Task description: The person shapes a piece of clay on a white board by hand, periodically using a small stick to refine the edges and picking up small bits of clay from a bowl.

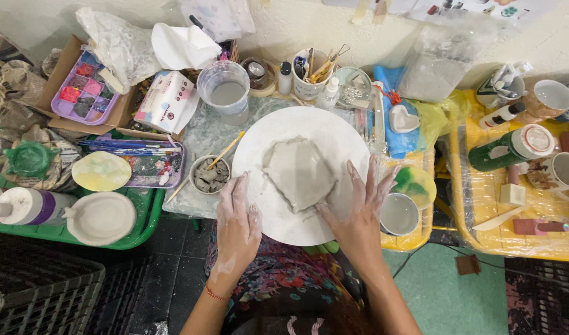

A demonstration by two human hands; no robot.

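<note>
Clay slab [300, 174] lies flat on white round board [278, 133], betw. both hands: right hand [359, 208] open, fingertips touching its near-right edge; left hand [238, 217] open, empty, just clear.

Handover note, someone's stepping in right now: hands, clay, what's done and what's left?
Left hand: open, clay-smeared, flat on the left edge of the white round board.
Right hand: open, fingers spread, against the lower right side of the grey clay slab.
Slab lies roughly centred on the board, flattened into an angular shape with rough edges.
Small bowl with a brush and a water cup sit just left.
Done: slab flattened. Left: edges look unfinished.
</note>
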